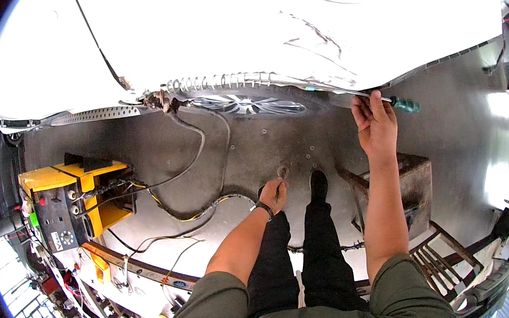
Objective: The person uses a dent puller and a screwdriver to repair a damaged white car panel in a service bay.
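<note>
The white car (188, 33) is cut off at the top, and it is so bright that much of its side is hard to see. It hides part of the wheel (241, 104). The tip of the green-handled tool (408, 105) is hard to make out. The left hand (274, 196) hides most of one shoe (261, 191). The small round thing (282, 172) near it is too tiny to name.

Harsh white above, dull grey below.
Burns out the white car body (200, 26), leaving few details; flares at the left and right edges; falls dim over the floor (266, 151); bows straight lines toward a black, rounded rim.
</note>
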Motion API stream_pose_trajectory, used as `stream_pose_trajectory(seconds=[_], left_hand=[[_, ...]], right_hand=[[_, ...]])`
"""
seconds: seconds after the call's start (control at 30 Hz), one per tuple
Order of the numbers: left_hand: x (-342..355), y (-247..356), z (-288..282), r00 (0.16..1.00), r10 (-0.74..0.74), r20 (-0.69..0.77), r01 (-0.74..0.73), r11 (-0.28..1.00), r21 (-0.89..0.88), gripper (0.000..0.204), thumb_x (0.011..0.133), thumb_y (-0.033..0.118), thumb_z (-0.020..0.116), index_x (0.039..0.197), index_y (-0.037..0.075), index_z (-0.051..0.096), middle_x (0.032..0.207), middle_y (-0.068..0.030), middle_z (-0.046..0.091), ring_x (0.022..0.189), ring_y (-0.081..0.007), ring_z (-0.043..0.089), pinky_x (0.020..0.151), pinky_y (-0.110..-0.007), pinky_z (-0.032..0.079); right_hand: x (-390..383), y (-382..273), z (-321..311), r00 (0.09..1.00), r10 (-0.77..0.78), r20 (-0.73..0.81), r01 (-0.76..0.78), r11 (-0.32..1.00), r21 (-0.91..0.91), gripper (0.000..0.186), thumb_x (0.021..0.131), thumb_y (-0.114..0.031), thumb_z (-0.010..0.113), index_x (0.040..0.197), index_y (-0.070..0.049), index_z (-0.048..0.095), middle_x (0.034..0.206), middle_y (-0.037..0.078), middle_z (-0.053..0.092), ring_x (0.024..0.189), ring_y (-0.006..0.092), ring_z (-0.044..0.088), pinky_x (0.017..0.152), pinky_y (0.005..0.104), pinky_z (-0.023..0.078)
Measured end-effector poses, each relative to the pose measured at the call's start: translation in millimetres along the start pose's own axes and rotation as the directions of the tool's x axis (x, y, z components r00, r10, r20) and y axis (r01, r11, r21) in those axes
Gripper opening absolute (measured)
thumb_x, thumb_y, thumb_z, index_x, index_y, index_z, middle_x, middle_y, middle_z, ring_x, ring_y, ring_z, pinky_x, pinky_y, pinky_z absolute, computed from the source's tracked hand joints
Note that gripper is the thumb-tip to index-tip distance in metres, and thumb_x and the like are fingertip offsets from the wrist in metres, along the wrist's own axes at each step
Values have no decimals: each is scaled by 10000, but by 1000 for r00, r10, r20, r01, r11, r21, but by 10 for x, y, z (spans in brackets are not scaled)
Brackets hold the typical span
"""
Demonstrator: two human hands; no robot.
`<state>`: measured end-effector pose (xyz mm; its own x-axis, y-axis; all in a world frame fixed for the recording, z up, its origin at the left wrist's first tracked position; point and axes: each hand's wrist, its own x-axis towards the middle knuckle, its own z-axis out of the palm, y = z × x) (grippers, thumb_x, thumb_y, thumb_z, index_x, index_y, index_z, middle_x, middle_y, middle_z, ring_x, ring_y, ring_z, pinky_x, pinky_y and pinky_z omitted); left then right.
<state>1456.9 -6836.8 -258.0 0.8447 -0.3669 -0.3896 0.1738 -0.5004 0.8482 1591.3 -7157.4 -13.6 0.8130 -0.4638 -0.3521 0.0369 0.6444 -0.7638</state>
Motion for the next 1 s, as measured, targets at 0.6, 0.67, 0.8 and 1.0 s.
stream_pose_trajectory(seconds=[0.6,0.67,0.8,1.0], left_hand=[[107,384,197,807,-411,425,489,60,-870,283,1025,162,551,751,99,519,672,-12,552,570,-108,484,538,-262,385],[128,342,128,913,-338,230,393,570,-722,235,1017,144,536,796,64,544,725,-44,590,632,-133,531,589,-306,432],[216,238,-24,999,-40,-21,34,972,-230,225,1011,161,502,891,5,610,809,-111,659,760,-216,629,723,-356,507],[505,186,-100,989,-143,-30,128,947,-295,219,1036,118,458,930,-10,600,914,-121,707,926,-190,668,881,-333,504]], right_hand=[[82,54,-157,967,36,254,-65,992,109,206,1038,-230,658,1127,-45,676,1022,114,729,873,192,699,787,370,597],[85,70,-150,970,68,233,-103,985,138,186,1039,-208,653,1132,-49,681,1019,113,731,879,186,697,793,370,590],[82,43,-131,964,109,243,-151,975,165,176,1030,-183,665,1123,-36,691,1013,116,734,877,183,694,786,369,591],[70,-58,-140,954,189,231,-217,971,104,160,1003,-155,697,1092,-22,704,1052,153,750,884,189,727,769,341,624]])
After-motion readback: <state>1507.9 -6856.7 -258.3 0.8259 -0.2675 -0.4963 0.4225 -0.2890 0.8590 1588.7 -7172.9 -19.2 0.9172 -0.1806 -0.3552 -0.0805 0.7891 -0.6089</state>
